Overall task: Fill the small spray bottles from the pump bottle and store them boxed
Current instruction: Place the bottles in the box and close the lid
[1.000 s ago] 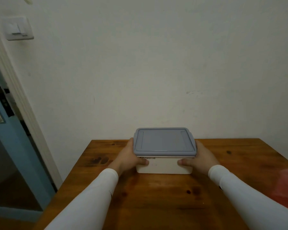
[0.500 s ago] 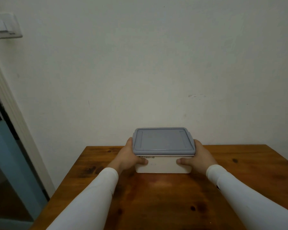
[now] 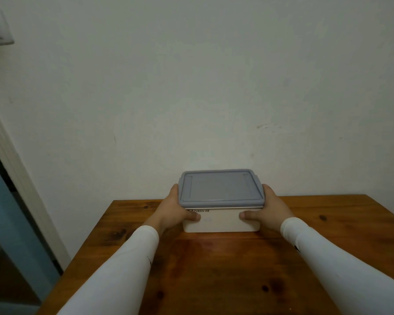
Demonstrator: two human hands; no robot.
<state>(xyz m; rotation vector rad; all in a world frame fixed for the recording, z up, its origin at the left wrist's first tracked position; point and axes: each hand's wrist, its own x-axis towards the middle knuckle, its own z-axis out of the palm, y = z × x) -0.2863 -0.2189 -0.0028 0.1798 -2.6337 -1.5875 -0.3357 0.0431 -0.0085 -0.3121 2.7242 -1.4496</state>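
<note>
While both grips clamp the lidded storage box (image 3: 221, 220) at far surface (image 3: 214, 269) centre | left hand (image 3: 173, 213), right hand (image 3: 267, 212) on its sides | box unmoved since earlier, only view shifted | lid (image 3: 221, 188) on; bottles unseen, likely storing step.

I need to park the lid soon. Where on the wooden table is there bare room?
Bare wood lies right of the white plastic box with the grey lid, out to the wooden table edge, left of it in a narrower strip, and between the sleeves nearer you. Crowded: the box's ends, gripped by left hand and right hand.
</note>
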